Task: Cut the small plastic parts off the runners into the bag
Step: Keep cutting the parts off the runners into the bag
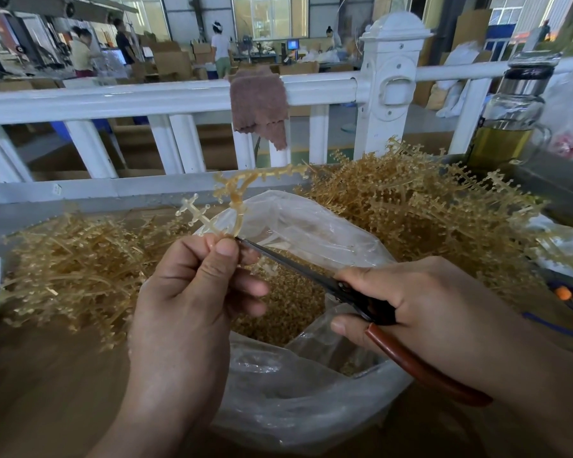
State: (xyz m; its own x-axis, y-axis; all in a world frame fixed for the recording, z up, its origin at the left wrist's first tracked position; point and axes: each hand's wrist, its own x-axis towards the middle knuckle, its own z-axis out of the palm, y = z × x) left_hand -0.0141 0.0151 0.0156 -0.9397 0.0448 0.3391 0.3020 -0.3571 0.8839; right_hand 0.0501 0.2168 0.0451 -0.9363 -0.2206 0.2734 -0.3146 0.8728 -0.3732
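My left hand [192,292] pinches a translucent amber runner [235,196] between thumb and fingers, holding it above the open clear plastic bag [298,404]. Small parts still line its upper branch. My right hand [420,305] grips scissors [311,271] with dark blades and red-brown handles. The blade tips touch the runner right beside my left thumb. Inside the bag lies a heap of small amber cut parts [288,309].
Piles of runners lie left [70,269] and right [420,219] of the bag on a brown surface. A white railing [166,100] with a brown cloth [258,104] stands behind. A glass bottle [510,117] of yellow liquid stands at the far right.
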